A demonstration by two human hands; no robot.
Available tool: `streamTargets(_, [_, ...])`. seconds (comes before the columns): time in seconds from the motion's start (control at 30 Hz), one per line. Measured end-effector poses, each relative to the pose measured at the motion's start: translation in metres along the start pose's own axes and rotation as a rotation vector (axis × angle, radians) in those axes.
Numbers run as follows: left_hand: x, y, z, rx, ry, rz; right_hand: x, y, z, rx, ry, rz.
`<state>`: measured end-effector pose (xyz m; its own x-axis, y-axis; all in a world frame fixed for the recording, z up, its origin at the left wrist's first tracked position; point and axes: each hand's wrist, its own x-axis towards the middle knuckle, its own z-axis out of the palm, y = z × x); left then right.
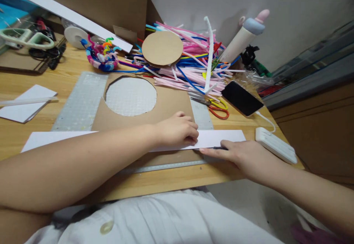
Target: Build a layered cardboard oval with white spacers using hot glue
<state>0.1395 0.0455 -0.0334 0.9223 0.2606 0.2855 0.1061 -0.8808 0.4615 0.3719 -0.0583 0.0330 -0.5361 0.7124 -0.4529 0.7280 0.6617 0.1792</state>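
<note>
A long white strip (221, 137) lies across a brown cardboard sheet (174, 107) that has a round hole cut in it. My left hand (178, 129) presses on the strip with its fingers curled; nothing else shows in it. To the right, my right hand (235, 153) holds a thin dark tool (219, 148), largely hidden by the fingers, at the strip's front edge, index finger stretched along it. Under the cardboard is a grey gridded cutting mat (80, 102), also visible through the hole.
Scissors (218, 111), a black phone (242, 98) and a white power strip (276, 146) lie at the right. Pipe cleaners (190, 78) and a cardboard disc (162, 48) are behind. White paper pieces (24, 105) lie left; the wooden table's front edge (166, 185) is close.
</note>
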Motion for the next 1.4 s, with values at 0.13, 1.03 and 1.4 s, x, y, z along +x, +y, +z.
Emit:
streamTargets(0.13, [0.000, 0.001, 0.000, 0.000, 0.003, -0.003, -0.007, 0.005, 0.003, 0.017, -0.009, 0.016])
streamTargets(1.03, [-0.017, 0.022, -0.015, 0.216, -0.034, -0.058, -0.021, 0.027, 0.002, 1.630, 0.083, 0.465])
streamTargets(1.4, [-0.101, 0.084, -0.054, 0.176, -0.092, -0.421, 0.036, -0.048, 0.022, 2.470, 0.377, 0.332])
